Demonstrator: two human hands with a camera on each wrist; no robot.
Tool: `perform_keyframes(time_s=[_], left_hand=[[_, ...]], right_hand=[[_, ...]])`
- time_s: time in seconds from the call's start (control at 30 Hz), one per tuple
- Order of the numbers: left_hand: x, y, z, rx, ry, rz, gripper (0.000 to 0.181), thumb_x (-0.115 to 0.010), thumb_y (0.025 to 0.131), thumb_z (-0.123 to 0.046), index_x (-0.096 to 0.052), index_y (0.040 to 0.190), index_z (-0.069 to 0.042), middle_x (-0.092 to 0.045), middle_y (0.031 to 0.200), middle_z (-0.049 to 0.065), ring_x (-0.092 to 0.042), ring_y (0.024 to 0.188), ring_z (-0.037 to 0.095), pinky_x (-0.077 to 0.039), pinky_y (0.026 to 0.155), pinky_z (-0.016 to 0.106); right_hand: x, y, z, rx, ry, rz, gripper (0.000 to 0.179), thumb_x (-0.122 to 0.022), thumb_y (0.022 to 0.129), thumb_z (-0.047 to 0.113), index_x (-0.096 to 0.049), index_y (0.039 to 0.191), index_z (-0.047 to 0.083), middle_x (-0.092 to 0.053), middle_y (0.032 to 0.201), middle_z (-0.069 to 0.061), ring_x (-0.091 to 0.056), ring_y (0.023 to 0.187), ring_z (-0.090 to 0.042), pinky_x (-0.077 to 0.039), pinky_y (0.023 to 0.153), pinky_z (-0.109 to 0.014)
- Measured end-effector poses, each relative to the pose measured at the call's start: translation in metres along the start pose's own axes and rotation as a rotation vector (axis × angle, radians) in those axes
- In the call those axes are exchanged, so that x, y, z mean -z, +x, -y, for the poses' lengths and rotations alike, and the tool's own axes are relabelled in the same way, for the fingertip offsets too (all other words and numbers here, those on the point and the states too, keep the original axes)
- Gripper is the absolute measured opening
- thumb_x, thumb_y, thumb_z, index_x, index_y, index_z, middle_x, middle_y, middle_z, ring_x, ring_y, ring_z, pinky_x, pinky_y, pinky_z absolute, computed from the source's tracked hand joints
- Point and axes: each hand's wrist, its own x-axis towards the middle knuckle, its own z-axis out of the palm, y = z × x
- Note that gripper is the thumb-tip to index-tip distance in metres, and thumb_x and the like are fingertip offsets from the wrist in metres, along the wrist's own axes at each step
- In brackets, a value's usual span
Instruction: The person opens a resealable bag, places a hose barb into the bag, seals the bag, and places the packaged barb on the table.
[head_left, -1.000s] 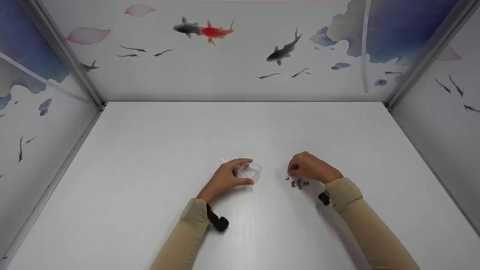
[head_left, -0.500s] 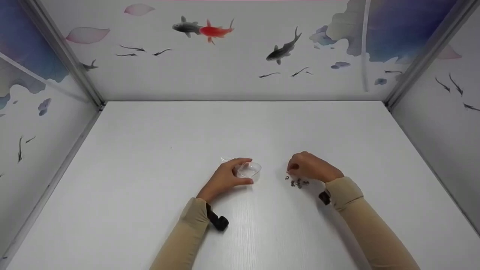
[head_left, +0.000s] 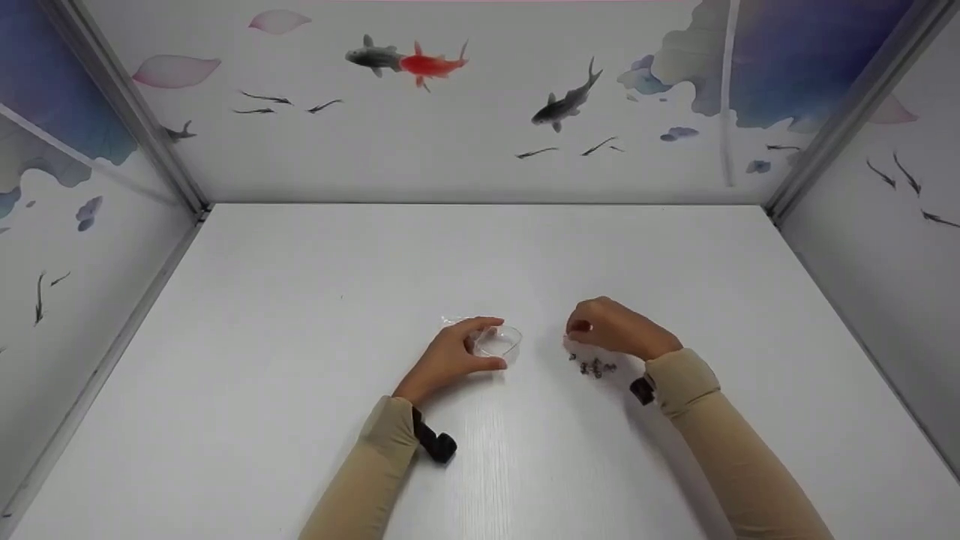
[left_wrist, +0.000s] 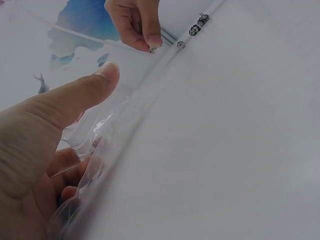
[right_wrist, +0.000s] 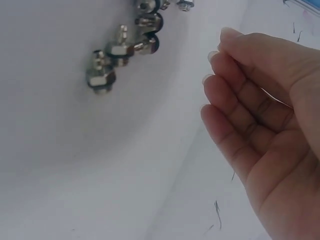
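My left hand [head_left: 454, 351] curves its thumb and fingers around a small clear plastic cup [head_left: 510, 342] on the white table. Crinkled clear plastic [left_wrist: 102, 120] shows between thumb and fingers in the left wrist view. To the right, my right hand [head_left: 619, 328] is slightly above the table with thumb and index fingertip together. A tiny metal piece [left_wrist: 153, 50], apparently a barbed hose fitting, is pinched there; fingertips hide it in the right wrist view. Several loose metal barbed hose fittings [right_wrist: 101, 75] with hex bodies and dark rings lie beside that hand.
A bit of clear plastic film [head_left: 450, 320] lies behind my left hand. White panels with painted fish [head_left: 566, 105] enclose the table [head_left: 337, 255] at the back and both sides. Black wrist cameras [head_left: 442, 448] sit under the sleeves.
My right hand has lifted a little and shifted left, away from the loose fittings, with the small piece in its fingertips. The left hand and the cup have stayed in place.
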Motion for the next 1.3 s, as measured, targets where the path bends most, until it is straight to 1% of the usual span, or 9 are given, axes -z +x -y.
perform_keyframes(time_s=[0.1,0.23,0.3,0.4,0.53,0.7,0.93,1.03,1.3], left_hand=[[0.000,0.000,0.001,0.001,0.003,0.002,0.068,-0.083,0.073,-0.039,-0.057,0.134,-0.022,-0.050,0.085,-0.001,-0.037,0.068,0.011,-0.032,0.062,0.024],[-0.001,-0.001,0.001,0.006,-0.004,-0.001,0.068,-0.082,0.073,-0.040,-0.058,0.134,-0.024,-0.059,0.101,0.000,-0.038,0.068,0.011,-0.033,0.062,0.024],[0.000,-0.002,0.000,0.010,-0.005,-0.002,0.068,-0.083,0.073,-0.040,-0.058,0.134,-0.025,-0.061,0.105,0.001,-0.039,0.068,0.011,-0.033,0.062,0.024],[0.000,-0.003,0.000,0.008,-0.002,-0.002,0.068,-0.083,0.073,-0.040,-0.058,0.134,-0.025,-0.061,0.108,0.000,-0.039,0.068,0.010,-0.034,0.062,0.024],[-0.001,-0.002,0.002,0.002,-0.007,0.003,0.068,-0.082,0.073,-0.040,-0.057,0.134,-0.023,-0.060,0.102,0.001,-0.039,0.068,0.010,-0.034,0.063,0.024],[-0.001,-0.002,0.003,0.014,0.003,0.003,0.068,-0.083,0.073,-0.041,-0.057,0.134,-0.026,-0.059,0.102,-0.003,-0.039,0.070,0.010,-0.034,0.066,0.024],[0.000,-0.002,0.002,0.001,-0.002,-0.002,0.066,-0.083,0.074,-0.038,-0.058,0.133,-0.023,-0.062,0.115,0.000,-0.041,0.069,0.011,-0.035,0.065,0.025],[0.000,-0.002,0.001,-0.003,-0.003,-0.002,0.066,-0.082,0.074,-0.038,-0.058,0.133,-0.023,-0.061,0.122,0.000,-0.042,0.072,0.011,-0.036,0.068,0.025],[0.000,0.000,0.000,0.004,0.005,0.003,0.065,-0.082,0.074,-0.038,-0.058,0.133,-0.024,-0.061,0.123,-0.001,-0.044,0.075,0.012,-0.038,0.070,0.026]], right_hand=[[0.001,0.003,0.004,0.009,-0.019,-0.002,0.012,-0.067,0.089,0.006,-0.074,0.097,0.003,-0.071,0.093,-0.006,-0.063,0.083,-0.014,-0.053,0.075,-0.029],[0.002,0.007,0.008,0.014,-0.020,-0.002,0.012,-0.067,0.089,0.007,-0.074,0.098,0.004,-0.071,0.094,-0.004,-0.063,0.083,-0.013,-0.053,0.075,-0.028],[0.002,0.009,0.010,0.028,-0.025,-0.005,0.012,-0.067,0.089,0.007,-0.074,0.098,0.004,-0.071,0.094,-0.005,-0.062,0.082,-0.014,-0.053,0.075,-0.029],[0.003,0.012,0.013,0.054,-0.040,-0.009,0.012,-0.067,0.089,0.006,-0.074,0.098,0.004,-0.071,0.094,-0.005,-0.063,0.083,-0.014,-0.053,0.075,-0.029],[0.004,0.016,0.017,0.083,-0.043,-0.011,0.012,-0.067,0.089,0.006,-0.074,0.099,0.004,-0.071,0.094,-0.005,-0.063,0.083,-0.014,-0.053,0.074,-0.028],[0.004,0.021,0.023,0.115,-0.058,-0.019,0.013,-0.067,0.089,0.007,-0.074,0.098,0.002,-0.071,0.093,-0.006,-0.063,0.082,-0.014,-0.053,0.074,-0.029],[0.002,0.032,0.032,0.100,-0.066,-0.019,0.014,-0.067,0.089,0.009,-0.074,0.100,0.004,-0.072,0.094,-0.005,-0.063,0.082,-0.014,-0.054,0.075,-0.029],[0.001,0.036,0.036,0.114,-0.067,-0.022,0.014,-0.068,0.089,0.009,-0.074,0.100,0.004,-0.072,0.094,-0.005,-0.064,0.082,-0.014,-0.055,0.076,-0.029],[-0.001,0.044,0.046,0.166,-0.049,-0.017,0.015,-0.067,0.089,0.009,-0.074,0.101,0.003,-0.071,0.095,-0.006,-0.065,0.085,-0.016,-0.054,0.079,-0.031]])
